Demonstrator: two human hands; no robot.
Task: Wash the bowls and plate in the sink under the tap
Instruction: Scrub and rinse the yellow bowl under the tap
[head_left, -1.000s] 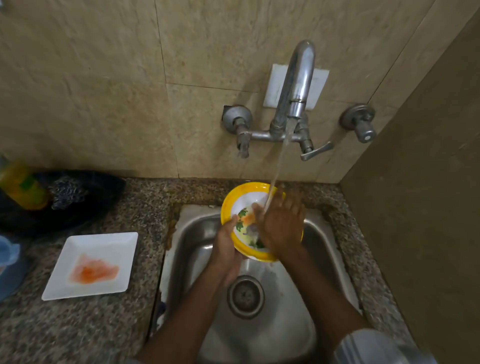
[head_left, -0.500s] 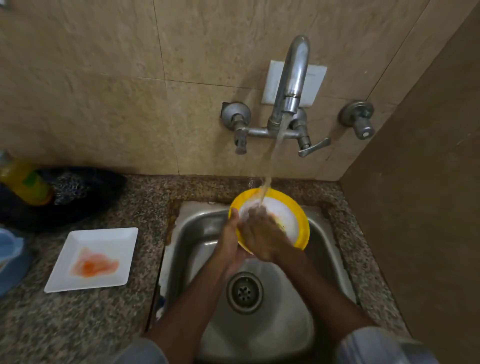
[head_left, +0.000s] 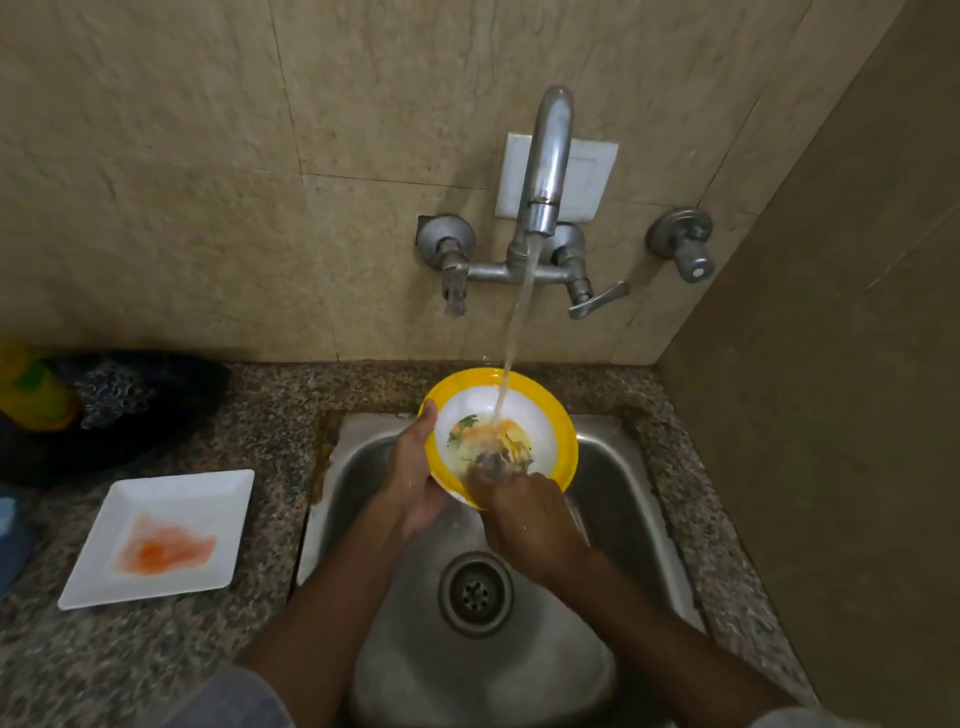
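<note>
A yellow-rimmed white bowl (head_left: 550, 415) with a printed picture inside is tilted toward me over the steel sink (head_left: 618, 467). Water from the tap (head_left: 548, 161) pours into its middle. My left hand (head_left: 413, 478) grips the bowl's left rim, thumb over the edge. The fingers of my right hand (head_left: 524, 512) press inside the bowl's near side and are blurred. A square white plate (head_left: 208, 499) smeared with orange residue lies on the granite counter left of the sink.
A dark bowl (head_left: 156, 410) holding a steel scrubber and a yellow bottle (head_left: 31, 389) sit at the back left. A blue item (head_left: 10, 535) pokes in at the left edge. A brown wall (head_left: 831, 415) closes the right side. The drain (head_left: 475, 592) lies below the hands.
The bowl has tipped back so its printed inside shows again under the stream. My right hand slid from the bowl's middle down to its near edge.
</note>
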